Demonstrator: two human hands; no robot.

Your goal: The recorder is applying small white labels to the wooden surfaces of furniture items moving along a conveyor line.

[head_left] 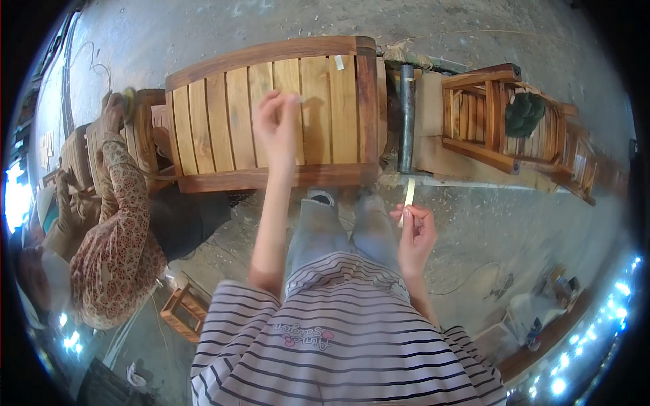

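A slatted wooden panel (237, 122) with darker brown borders lies in front of me, and a small white piece (339, 63) sits near its far right corner. Over the middle slats is my left hand (275, 128), its thumb and fingers pinched together. A tiny whitish piece shows at these fingertips, too small and blurred to name. My right hand (418, 235) is closer to my body, right of my legs. Between its thumb and fingers it grips a narrow cream-coloured strip (409, 192), which points up and away from me.
Right of the panel are a dark metal pipe (405, 118), cardboard (428, 125) and wooden frames (477, 122) with a dark green item (525, 115) on them. At left, a person in a patterned top (112, 250) handles other wood pieces. A small wooden stool (184, 312) stands behind that person.
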